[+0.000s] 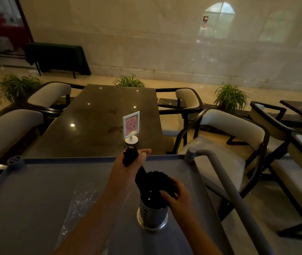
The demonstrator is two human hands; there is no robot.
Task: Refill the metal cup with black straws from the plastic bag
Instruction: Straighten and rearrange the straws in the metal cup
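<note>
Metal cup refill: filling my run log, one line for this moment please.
left hand: grip on straw bundle | right hand: on straws in metal cup | cart tray

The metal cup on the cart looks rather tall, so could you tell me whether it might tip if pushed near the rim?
Probably yes: the metal cup is tall and narrow, and the black straws rise above its rim. Its flared base should help somewhat. The right hand rests on the straws, perhaps steadying it.

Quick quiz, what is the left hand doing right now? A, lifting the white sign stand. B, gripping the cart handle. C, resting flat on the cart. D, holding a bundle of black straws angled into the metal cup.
D: the left hand is closed around a bundle of black straws whose lower end slants into the metal cup.
</note>
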